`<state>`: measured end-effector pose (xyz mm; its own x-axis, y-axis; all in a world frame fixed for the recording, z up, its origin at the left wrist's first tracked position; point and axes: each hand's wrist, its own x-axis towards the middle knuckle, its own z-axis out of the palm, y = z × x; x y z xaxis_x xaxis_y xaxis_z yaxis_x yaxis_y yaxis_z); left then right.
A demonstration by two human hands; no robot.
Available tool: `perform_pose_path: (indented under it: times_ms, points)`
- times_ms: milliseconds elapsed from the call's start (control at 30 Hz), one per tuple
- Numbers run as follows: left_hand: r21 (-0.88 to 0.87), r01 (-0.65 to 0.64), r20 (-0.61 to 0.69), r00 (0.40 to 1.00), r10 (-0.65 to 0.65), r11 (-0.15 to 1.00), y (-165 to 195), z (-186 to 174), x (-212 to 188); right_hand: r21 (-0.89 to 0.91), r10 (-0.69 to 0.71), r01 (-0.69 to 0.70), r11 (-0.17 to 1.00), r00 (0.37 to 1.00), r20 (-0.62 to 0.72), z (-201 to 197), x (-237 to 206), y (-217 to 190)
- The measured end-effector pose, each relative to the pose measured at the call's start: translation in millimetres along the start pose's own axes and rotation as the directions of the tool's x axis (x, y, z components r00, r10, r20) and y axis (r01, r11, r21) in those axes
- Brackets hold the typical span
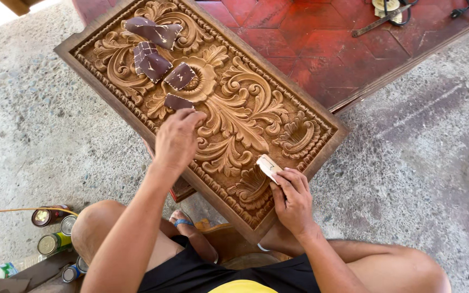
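A rectangular carved wooden panel (299,116) with leaf scrolls lies slanted in front of me, propped over my knees. Several dark brown sandpaper pieces (152,64) lie on its upper left part. My left hand (176,140) rests on the carving, its fingertips touching the nearest dark piece (177,101). My right hand (293,199) is at the panel's lower edge, pinching a folded pale piece of sandpaper (267,164) against the carving.
Spray cans (55,228) and an orange cord (12,211) lie on the rough concrete floor at lower left. A red tiled area (321,38) lies behind the panel, with a tool and cable (389,13) at the top right.
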<state>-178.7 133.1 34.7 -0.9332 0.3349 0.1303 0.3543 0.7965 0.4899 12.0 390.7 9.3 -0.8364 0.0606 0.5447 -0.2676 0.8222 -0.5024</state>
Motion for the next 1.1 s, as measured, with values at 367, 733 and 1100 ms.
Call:
perform_pose_path:
  times_ms: [367,733,1100]
  points:
    - [-0.542,0.200,0.049,0.977,-0.206,0.817,49,54,35,0.010,0.020,-0.020,1.000,0.999,-0.043,8,-4,2]
    - [-0.749,0.495,0.654,0.658,-0.372,-0.441,106,21,77,-0.067,0.040,-0.041,0.997,0.999,-0.013,19,-12,5]
    - [-0.896,0.443,0.439,0.895,0.084,-0.039,142,21,-1,-0.161,0.123,-0.117,0.980,0.992,0.025,21,-22,18]
